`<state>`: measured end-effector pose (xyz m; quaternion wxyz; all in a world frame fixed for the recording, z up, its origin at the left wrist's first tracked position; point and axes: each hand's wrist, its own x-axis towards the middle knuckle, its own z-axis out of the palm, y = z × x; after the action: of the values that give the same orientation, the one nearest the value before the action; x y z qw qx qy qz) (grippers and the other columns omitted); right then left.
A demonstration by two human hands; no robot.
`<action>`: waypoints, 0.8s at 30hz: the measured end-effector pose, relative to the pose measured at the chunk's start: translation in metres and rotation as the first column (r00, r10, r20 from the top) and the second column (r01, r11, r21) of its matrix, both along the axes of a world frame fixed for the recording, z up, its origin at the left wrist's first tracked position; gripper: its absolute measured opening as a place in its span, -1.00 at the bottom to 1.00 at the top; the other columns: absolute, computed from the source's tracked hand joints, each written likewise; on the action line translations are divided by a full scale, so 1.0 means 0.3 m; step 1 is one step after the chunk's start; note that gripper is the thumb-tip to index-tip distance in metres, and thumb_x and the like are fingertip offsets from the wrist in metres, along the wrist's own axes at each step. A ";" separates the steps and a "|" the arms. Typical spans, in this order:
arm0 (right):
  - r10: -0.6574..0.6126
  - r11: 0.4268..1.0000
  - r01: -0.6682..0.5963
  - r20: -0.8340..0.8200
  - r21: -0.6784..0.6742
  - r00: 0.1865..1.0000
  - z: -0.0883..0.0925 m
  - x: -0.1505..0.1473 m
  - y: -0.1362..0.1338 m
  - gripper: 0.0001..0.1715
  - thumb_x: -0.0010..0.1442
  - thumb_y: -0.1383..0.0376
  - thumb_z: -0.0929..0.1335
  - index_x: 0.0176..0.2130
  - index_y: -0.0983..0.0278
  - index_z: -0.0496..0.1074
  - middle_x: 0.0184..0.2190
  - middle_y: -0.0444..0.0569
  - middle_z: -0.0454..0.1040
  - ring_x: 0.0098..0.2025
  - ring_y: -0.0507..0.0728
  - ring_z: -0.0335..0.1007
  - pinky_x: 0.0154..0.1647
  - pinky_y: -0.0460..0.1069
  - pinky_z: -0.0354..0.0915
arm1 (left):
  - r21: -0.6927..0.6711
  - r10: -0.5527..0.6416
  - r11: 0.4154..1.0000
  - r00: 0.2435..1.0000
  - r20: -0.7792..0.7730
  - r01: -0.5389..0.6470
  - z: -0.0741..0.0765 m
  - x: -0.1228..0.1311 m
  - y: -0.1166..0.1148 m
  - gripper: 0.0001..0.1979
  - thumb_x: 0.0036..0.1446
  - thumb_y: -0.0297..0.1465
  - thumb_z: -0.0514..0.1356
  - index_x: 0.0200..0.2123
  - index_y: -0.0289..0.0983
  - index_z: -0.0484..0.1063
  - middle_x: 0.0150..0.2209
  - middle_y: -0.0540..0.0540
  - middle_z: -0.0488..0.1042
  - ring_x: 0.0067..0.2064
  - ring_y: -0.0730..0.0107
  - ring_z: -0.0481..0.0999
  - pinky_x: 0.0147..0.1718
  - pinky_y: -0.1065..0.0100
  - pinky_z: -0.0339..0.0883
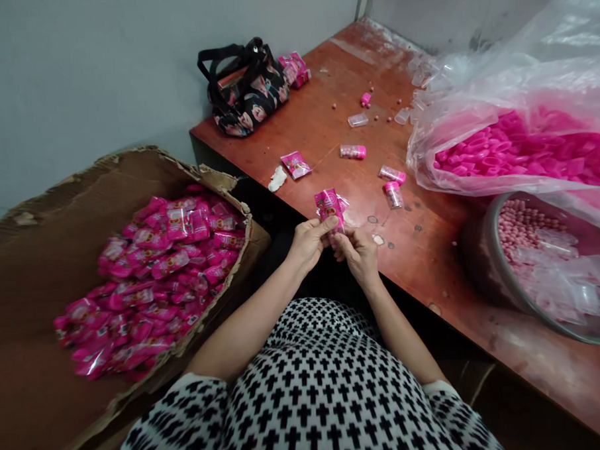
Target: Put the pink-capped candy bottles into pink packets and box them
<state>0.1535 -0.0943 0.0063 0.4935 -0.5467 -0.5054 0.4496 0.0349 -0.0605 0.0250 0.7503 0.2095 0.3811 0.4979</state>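
Note:
A pink printed packet point(327, 202) with clear edges is held between both hands, over the near edge of the table. My left hand point(308, 243) is closed on it with the thumb across its lower front. My right hand point(358, 252) pinches its bottom end from the other side. Just beyond lie several small clear tubes with pink caps, one tube point(352, 152) on its side and another tube point(393, 195) nearer me, holding pale beads. A flat pink packet point(296, 165) rests left of them beside a crumpled white scrap point(277, 179).
On my left a torn cardboard box point(70, 188) holds a heap of filled pink packets point(172, 257). On the reddish table point(411, 260) stand a floral handbag point(249, 88), a plastic bag of pink caps point(515, 149) and a tub point(494, 243) with pink beads and clear tubes.

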 end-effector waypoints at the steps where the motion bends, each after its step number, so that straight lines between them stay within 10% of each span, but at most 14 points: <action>1: 0.018 0.999 -0.022 -0.095 -0.041 0.995 0.002 -0.003 0.000 -0.73 0.09 0.11 0.37 -0.28 0.25 0.42 -0.55 -0.17 0.48 -0.65 -0.04 0.35 -0.68 -0.14 0.32 | 0.010 -0.022 1.000 1.000 -0.003 0.022 -0.001 -0.003 -0.002 -0.69 -0.24 -0.29 0.40 -0.53 -0.42 0.43 -0.59 -0.05 0.41 -0.59 0.51 0.36 -0.58 0.41 0.26; 5: 0.025 0.985 -0.083 -0.358 -0.148 0.934 0.013 -0.020 0.001 -0.70 0.07 0.08 0.37 -0.40 0.28 0.39 -0.59 -0.18 0.47 -0.69 -0.05 0.32 -0.75 -0.17 0.26 | 0.056 -0.094 0.994 0.994 -0.053 0.097 -0.002 -0.024 -0.004 -0.70 -0.24 -0.30 0.40 -0.56 -0.42 0.43 -0.61 -0.05 0.41 -0.61 0.52 0.35 -0.59 0.40 0.25; 12: -0.096 0.991 0.060 -0.331 -0.117 0.939 0.014 -0.040 0.012 -0.68 -0.01 0.12 0.44 -0.35 0.27 0.35 -0.61 -0.21 0.47 -0.68 -0.03 0.36 -0.68 -0.15 0.35 | 0.035 -0.056 0.998 0.992 -0.114 0.060 0.010 -0.018 -0.017 -0.66 -0.28 -0.27 0.42 -0.60 -0.41 0.39 -0.64 -0.02 0.38 -0.62 0.51 0.35 -0.62 0.40 0.25; 19: 0.036 0.994 -0.080 -0.446 -0.080 0.894 0.023 -0.033 -0.013 -0.64 -0.02 0.18 0.46 -0.21 0.22 0.37 -0.34 -0.14 0.54 -0.37 0.03 0.51 -0.30 -0.01 0.50 | -0.003 0.057 0.998 0.998 0.031 -0.057 0.022 -0.021 -0.027 -0.69 -0.25 -0.30 0.41 -0.50 -0.42 0.47 -0.53 -0.07 0.46 -0.49 0.53 0.42 -0.48 0.45 0.30; 24: -0.021 0.995 -0.014 -0.364 -0.095 0.931 0.039 -0.050 0.019 -0.64 -0.06 0.11 0.46 -0.34 0.22 0.31 -0.57 -0.23 0.46 -0.57 0.02 0.44 -0.51 -0.05 0.46 | 0.013 0.023 1.000 0.998 0.061 -0.024 0.013 -0.024 -0.068 -0.75 -0.19 -0.33 0.39 -0.50 -0.41 0.48 -0.54 -0.04 0.44 -0.51 0.58 0.38 -0.45 0.46 0.29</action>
<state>0.1384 -0.0887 0.0180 0.5528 -0.4778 -0.3820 0.5659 0.0275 -0.0808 0.0288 0.7541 0.1951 0.3571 0.5155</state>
